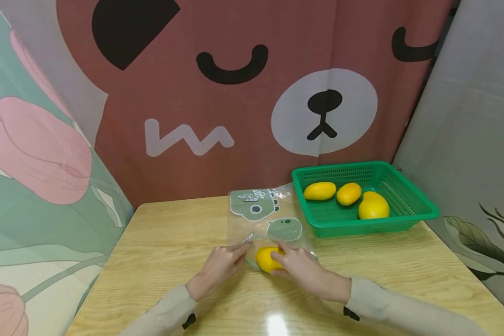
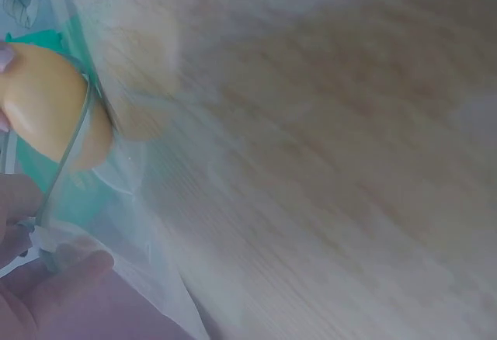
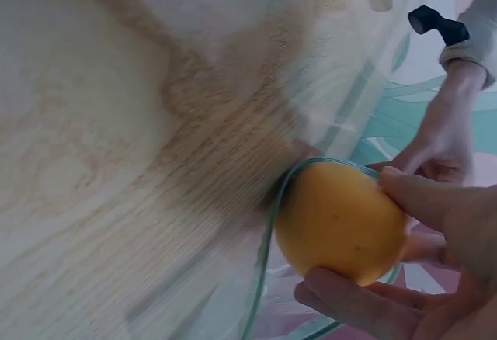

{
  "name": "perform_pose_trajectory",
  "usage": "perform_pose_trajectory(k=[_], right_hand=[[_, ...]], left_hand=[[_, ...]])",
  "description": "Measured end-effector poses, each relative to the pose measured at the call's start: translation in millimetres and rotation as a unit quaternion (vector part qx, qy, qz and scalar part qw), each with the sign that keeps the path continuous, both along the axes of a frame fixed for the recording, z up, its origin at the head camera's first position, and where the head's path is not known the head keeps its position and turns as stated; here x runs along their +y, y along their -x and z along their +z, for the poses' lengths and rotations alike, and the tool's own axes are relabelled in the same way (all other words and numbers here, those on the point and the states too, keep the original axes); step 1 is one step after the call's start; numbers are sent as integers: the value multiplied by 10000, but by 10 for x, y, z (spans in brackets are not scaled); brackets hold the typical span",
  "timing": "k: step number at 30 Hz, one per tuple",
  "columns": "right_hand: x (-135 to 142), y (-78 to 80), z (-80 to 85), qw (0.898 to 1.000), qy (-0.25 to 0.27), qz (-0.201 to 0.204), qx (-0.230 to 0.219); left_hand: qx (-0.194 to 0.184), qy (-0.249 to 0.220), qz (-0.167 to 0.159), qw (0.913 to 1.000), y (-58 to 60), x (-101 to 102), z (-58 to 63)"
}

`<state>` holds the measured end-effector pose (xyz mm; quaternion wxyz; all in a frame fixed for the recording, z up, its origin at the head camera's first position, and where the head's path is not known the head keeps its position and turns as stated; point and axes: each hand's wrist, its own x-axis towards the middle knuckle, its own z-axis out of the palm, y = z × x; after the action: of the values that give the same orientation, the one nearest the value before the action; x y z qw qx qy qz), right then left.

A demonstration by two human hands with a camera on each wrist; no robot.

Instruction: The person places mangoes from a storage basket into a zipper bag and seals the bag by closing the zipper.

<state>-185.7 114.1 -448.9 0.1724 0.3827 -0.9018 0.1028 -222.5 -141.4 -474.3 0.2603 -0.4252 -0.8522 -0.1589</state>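
My right hand [image 1: 304,273] grips a yellow mango [image 1: 266,259] at the mouth of a clear plastic bag [image 1: 252,207] printed with green dinosaur shapes. In the right wrist view, the bag's green-edged opening [image 3: 265,258] runs around the mango [image 3: 338,220], while thumb and fingers hold its near end. The far end of the mango [image 2: 46,103] shows through the clear plastic in the left wrist view. My left hand [image 1: 220,267] pinches the edge of the bag's opening between thumb and fingers. The bag lies on the table, mouth toward me.
A green plastic basket [image 1: 361,229] stands at the back right, touching or overlapping the bag's right side. Inside are three more mangoes [image 1: 374,206]. The wooden table [image 1: 168,233] meets a curtain with a bear print [image 1: 252,168] at its back edge.
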Motion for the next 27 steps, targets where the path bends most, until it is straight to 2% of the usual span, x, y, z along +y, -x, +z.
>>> perform_pose_trajectory(k=[5, 14, 19, 27], right_hand=[[58, -34, 44, 9987, 45, 134, -496], [85, -43, 101, 9962, 63, 266, -822], [64, -43, 101, 9956, 118, 110, -925], [12, -1, 92, 9967, 30, -3, -810]], left_hand=[[-88, 9, 6, 10000, 0, 3, 17], [-53, -102, 0, 9999, 7, 15, 12], [-50, -79, 32, 10000, 10, 17, 17], [-245, -74, 48, 9997, 4, 26, 37]])
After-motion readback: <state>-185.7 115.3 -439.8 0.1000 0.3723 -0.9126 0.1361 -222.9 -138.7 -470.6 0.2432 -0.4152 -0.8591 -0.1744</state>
